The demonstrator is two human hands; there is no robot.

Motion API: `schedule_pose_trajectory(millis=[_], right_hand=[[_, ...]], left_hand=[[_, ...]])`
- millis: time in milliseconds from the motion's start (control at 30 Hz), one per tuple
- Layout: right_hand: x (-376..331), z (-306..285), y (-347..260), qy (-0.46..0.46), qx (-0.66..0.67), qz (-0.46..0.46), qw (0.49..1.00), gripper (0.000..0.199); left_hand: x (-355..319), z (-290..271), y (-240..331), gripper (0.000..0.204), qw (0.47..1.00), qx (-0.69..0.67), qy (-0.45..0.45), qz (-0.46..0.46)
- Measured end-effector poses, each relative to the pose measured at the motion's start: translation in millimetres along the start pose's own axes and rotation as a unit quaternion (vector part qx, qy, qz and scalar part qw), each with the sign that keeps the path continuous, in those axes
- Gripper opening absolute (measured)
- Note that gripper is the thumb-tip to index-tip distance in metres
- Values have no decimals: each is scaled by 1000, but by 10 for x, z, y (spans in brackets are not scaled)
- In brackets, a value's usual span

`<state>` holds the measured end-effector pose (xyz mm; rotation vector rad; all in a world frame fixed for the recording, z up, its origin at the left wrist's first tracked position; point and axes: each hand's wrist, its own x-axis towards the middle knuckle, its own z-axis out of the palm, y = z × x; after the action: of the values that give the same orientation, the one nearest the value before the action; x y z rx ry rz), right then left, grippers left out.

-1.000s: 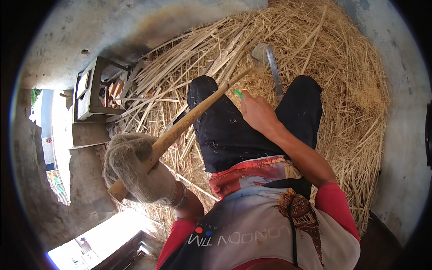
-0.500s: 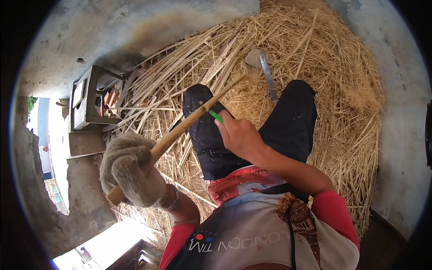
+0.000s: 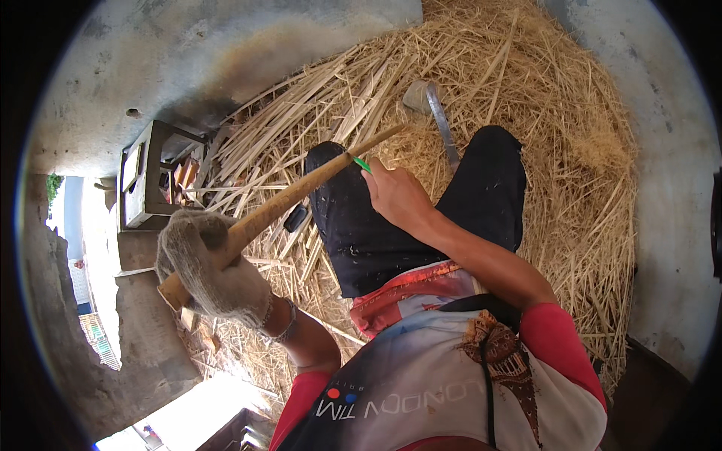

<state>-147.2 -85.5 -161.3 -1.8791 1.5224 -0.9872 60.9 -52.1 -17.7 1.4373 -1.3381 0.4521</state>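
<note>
Two hands at work, as we see it: the left hand [image 3: 214,267], in a knitted grey glove [image 3: 197,248], has its fingers wrapped round a wooden stick [image 3: 301,186], the butt end poking out past the glove. We have the stick slanting up to the right, over the left knee, thinner tip above the straw [image 3: 579,248] between the legs. Bare right hand [image 3: 402,195]: thumb and forefinger pinch a small green object [image 3: 362,164], its tip right at the stick near the thin end; we can't tell if they touch. Its other fingers look curled, partly hidden from us. Beyond the knees we log a curved blade [image 3: 441,120] lying on the straw against a grey stone [image 3: 416,98]. Left of the dark trousers [image 3: 353,248] we mark a small black item [image 3: 295,218], kind unclear, and farther left a boxy stand [image 3: 137,199].
</note>
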Motion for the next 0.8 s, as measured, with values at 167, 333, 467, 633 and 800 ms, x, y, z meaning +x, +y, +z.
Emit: schedule_pose_trajectory(millis=[167, 333, 467, 633, 800], right_hand=[[-94, 157, 25, -13, 23, 91, 996, 21], [-152, 166, 595, -31, -32, 139, 989, 25], [-171, 34, 3, 39, 94, -3, 995, 22], [-79, 80, 370, 14, -39, 79, 996, 21], [-170, -117, 88, -26, 15, 73, 997, 24]], left_hand=[[-1, -15, 176, 26, 999, 28, -31, -17], [-22, -36, 290, 18, 999, 4, -43, -3], [5, 76, 614, 10, 981, -172, 17, -91], [44, -55, 443, 9, 980, -189, -53, -42], [-71, 30, 232, 17, 987, -146, -3, -61]])
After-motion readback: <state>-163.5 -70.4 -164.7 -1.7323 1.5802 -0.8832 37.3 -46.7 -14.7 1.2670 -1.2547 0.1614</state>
